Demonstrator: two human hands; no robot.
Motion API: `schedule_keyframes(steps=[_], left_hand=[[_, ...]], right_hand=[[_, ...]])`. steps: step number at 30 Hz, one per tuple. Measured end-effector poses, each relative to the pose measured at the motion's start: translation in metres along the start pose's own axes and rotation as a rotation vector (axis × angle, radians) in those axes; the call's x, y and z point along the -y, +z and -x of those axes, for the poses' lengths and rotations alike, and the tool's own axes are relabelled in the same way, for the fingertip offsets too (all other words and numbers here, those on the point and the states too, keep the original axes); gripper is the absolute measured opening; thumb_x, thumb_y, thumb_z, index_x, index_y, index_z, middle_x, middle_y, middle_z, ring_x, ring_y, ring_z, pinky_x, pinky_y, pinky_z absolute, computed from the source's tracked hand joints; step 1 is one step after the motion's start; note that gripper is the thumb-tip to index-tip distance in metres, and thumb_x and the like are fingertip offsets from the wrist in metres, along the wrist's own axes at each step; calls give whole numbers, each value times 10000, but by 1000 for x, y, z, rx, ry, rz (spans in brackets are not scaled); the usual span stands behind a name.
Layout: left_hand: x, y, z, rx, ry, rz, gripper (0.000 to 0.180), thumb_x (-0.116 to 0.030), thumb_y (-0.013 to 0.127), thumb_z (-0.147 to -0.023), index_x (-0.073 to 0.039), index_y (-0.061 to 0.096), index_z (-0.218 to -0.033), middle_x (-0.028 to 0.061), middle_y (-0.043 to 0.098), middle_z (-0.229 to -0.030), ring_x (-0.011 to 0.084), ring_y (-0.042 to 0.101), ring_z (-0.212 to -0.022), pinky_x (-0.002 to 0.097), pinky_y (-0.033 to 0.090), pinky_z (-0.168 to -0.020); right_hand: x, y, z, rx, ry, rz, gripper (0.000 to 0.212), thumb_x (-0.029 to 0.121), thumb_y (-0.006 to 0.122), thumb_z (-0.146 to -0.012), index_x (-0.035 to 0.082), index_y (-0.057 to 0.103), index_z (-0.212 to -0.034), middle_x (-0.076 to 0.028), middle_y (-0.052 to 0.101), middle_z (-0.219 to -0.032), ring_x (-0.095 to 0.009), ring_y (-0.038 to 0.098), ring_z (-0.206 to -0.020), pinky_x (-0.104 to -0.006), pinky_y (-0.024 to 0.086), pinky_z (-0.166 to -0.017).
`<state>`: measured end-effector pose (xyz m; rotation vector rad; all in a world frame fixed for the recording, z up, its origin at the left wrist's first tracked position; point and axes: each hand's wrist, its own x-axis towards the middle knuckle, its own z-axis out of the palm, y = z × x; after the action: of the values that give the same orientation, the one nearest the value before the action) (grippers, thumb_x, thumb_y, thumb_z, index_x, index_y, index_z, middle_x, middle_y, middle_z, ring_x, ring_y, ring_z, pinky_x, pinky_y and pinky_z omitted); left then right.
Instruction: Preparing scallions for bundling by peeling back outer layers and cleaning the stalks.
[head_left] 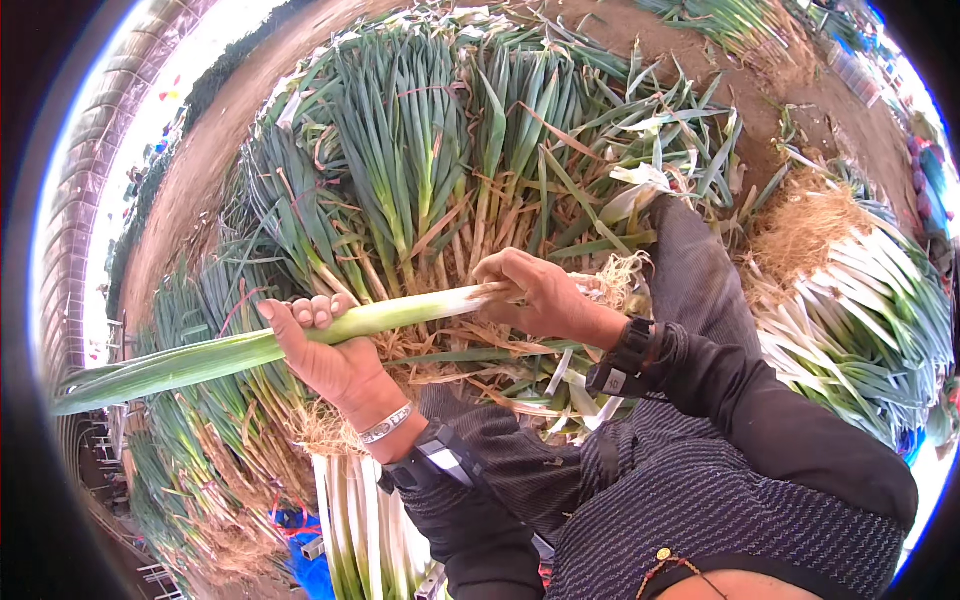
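Observation:
A long green onion (400, 316) lies slantwise across both my hands, its green leaves pointing to the left and its pale end to the right. My left hand (340, 365) is closed around the stalk from below, thumb and fingertips showing on either side of it. My right hand (548, 298) grips the pale end, where brownish outer skin shows at the fingers. Stringy white roots (622, 283) stick out just past the right hand. What the right palm covers is hidden.
Upright bundles of untrimmed green onions (400, 140) stand close in front, with more at left (230, 400). Stripped white-stalked onions (850, 320) are piled at right, beside a tangle of roots (805, 225). White stalks (365, 520) stand near my left forearm. Dry leaf scraps lie between my legs.

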<state>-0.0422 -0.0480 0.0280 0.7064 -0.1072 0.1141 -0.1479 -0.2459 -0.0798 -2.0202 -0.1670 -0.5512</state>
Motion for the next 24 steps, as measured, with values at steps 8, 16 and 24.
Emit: schedule_keyframes(steps=[8, 16, 24], left_hand=[[-2, 2, 3, -4, -12, 14, 274, -322, 704, -891, -160, 514, -777, -68, 448, -591, 46, 433, -551, 230, 392, -552], [-3, 2, 4, -58, -1, -4, 323, -339, 700, -897, -146, 516, -713, -55, 489, -581, 63, 452, -531, 235, 411, -559], [-1, 3, 5, -32, -58, -12, 341, -339, 712, -888, -147, 501, -701, -53, 489, -584, 70, 452, -529, 238, 402, -553]], right_hand=[[-1, 4, -9, 126, 288, -551, 139, 148, 659, -930, 10, 648, -948, -8, 676, -879, -45, 580, -810, -231, 482, -714], [9, 11, -10, 61, 355, -424, 189, 192, 675, -913, 6, 645, -902, -39, 641, -796, -78, 570, -751, -253, 474, -678], [13, 6, -11, 244, 460, -554, 210, 199, 649, -899, -3, 620, -949, 5, 625, -865, -56, 553, -818, -228, 451, -751]])
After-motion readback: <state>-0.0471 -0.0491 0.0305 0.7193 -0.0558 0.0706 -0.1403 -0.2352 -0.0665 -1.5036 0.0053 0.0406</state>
